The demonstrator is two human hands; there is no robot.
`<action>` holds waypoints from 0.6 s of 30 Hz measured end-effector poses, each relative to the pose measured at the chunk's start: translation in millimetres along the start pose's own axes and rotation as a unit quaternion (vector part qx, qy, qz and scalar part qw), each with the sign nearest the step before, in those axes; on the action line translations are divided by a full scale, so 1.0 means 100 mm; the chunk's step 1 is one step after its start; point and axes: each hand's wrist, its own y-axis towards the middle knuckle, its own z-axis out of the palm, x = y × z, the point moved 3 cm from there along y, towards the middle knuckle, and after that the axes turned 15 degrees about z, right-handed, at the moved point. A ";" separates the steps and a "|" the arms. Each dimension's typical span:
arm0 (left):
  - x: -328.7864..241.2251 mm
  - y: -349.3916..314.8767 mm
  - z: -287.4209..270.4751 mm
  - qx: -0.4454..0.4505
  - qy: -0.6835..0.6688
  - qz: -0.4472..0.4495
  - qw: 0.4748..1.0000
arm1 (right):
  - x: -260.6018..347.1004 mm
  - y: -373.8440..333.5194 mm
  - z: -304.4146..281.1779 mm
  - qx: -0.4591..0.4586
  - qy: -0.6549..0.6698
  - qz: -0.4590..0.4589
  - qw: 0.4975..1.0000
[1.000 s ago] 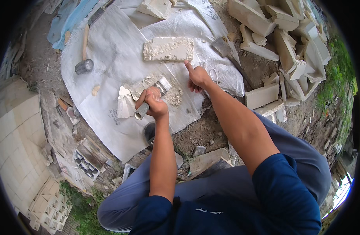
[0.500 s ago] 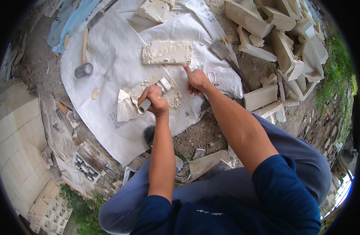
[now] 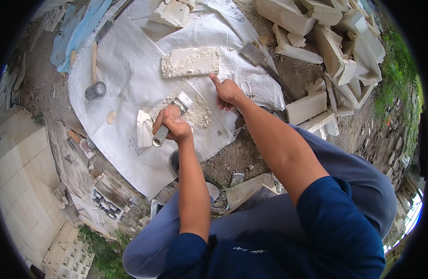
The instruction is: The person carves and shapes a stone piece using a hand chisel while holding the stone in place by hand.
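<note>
My left hand (image 3: pixel 173 124) is closed around the tube-like handle of a metal chopping tool (image 3: pixel 160 136). Its flat, pale-dusted head sticks out beyond my fist, over crumbs of stone. Just left of that fist, a white chunk of stone (image 3: pixel 144 128) stands partly hidden. A rectangular pale stone block (image 3: pixel 190 62) with a rough, chipped face lies flat on the white sheet (image 3: pixel 125 60). My right hand (image 3: pixel 227 92) is at the block's near right corner, one digit stretched out to its edge and the other fingers loosely curled, holding nothing.
A mallet (image 3: pixel 95 90) with a wooden handle lies at left on the sheet. Right of the block rests a flat-bladed tool (image 3: pixel 252 54). Broken stone slabs (image 3: pixel 307 108) are heaped at far right. Another stone lump (image 3: pixel 170 13) sits beyond the block.
The whole view has shifted slightly, moving the block and sheet leftward. My left hand has tipped the tool a little, its handle end now lower and further left. My right hand stays at the block's corner.
</note>
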 end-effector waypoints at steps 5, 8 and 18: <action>0.18 -0.09 0.04 0.029 0.032 -0.025 0.999 | 0.01 -0.02 -0.01 -0.005 0.001 0.000 1.000; 0.09 -0.07 0.02 -0.004 0.000 -0.020 1.000 | 0.01 0.03 -0.04 -0.005 0.003 0.001 1.000; 0.01 -0.08 0.01 0.019 0.005 -0.008 1.000 | 0.01 0.00 -0.03 -0.004 -0.003 0.003 1.000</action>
